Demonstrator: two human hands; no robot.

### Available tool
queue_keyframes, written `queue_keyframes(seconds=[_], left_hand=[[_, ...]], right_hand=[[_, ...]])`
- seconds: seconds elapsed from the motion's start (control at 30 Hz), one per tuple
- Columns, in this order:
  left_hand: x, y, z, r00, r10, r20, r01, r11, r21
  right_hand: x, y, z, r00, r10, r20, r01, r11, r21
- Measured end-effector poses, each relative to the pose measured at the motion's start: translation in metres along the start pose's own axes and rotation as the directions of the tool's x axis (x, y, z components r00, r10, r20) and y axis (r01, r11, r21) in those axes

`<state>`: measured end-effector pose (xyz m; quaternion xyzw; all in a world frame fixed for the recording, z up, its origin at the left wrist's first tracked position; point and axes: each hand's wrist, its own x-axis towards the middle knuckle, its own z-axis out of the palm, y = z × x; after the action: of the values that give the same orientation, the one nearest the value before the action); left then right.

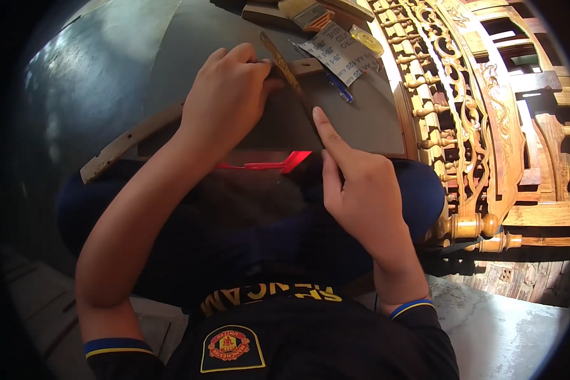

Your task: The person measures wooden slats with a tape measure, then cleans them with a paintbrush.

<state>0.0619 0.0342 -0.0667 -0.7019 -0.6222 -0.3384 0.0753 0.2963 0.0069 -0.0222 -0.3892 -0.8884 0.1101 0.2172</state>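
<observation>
My left hand is closed on a curved, pale wooden strip with small dark holes. One end of the strip sticks out to the lower left, the other emerges to the right of my fist. My right hand grips a narrow, flat, file-like tool, its index finger stretched along the shaft. The tool slants up to the left and crosses the strip beside my left fingers. Whether the two touch cannot be made out. My right palm hides the tool's lower end.
Behind the hands on the dark board lie a sandpaper sheet, a blue pen, a yellow item and a paintbrush. Carved wooden furniture stands to the right. Something red shows near my lap.
</observation>
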Motion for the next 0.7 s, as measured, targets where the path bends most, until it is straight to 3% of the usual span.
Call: queue_keyframes(seconds=[0.13,0.27,0.33,0.53,0.63,0.7], left_hand=[[0.001,0.0,0.0,1.0,0.022,0.003,-0.022,1.0,-0.009],[0.003,-0.001,-0.004,0.999,0.041,0.027,-0.04,0.999,-0.022],[0.003,0.0,-0.005,0.999,0.038,0.027,-0.037,0.999,-0.029],[-0.001,-0.004,-0.001,1.0,0.025,0.003,-0.025,0.999,-0.043],[0.001,-0.005,-0.001,0.999,0.033,0.009,-0.033,0.999,-0.034],[0.001,-0.006,-0.001,0.999,0.04,0.005,-0.04,0.999,-0.021]], right_hand=[[0.017,-0.004,-0.003,0.994,0.015,0.104,-0.007,0.997,-0.074],[0.052,0.008,0.015,0.998,-0.036,0.06,0.042,0.994,-0.103],[0.044,0.003,0.011,0.996,-0.01,0.094,0.019,0.995,-0.097],[-0.001,-0.004,0.002,0.999,0.026,-0.024,-0.026,0.999,0.021],[0.038,-0.003,0.014,0.998,0.028,0.055,-0.022,0.995,-0.095],[0.057,0.001,0.021,1.0,-0.007,0.014,0.009,0.994,-0.108]])
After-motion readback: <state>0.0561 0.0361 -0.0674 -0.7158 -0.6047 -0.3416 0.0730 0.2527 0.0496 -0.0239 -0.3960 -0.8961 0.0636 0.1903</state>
